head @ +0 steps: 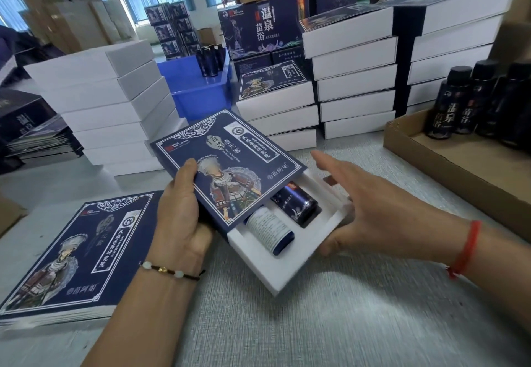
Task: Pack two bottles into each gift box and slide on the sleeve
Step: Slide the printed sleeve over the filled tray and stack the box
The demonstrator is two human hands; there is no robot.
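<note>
A white gift box (283,273) is held tilted above the table. Two dark blue bottles lie in it side by side, one label-side up (270,230), the other (297,204) to its right. A dark blue printed sleeve (227,162) covers the box's far half. My left hand (181,208) grips the sleeve's left edge, thumb on top. With fingers spread, my right hand (370,208) has its palm against the box's right side and its thumb under the near corner.
A stack of flat blue sleeves (71,254) lies at the near left. Stacks of white boxes (109,108) (356,79) stand behind. A cardboard tray (448,162) with several dark bottles (448,102) sits at the right. A blue bin (198,88) stands at the back.
</note>
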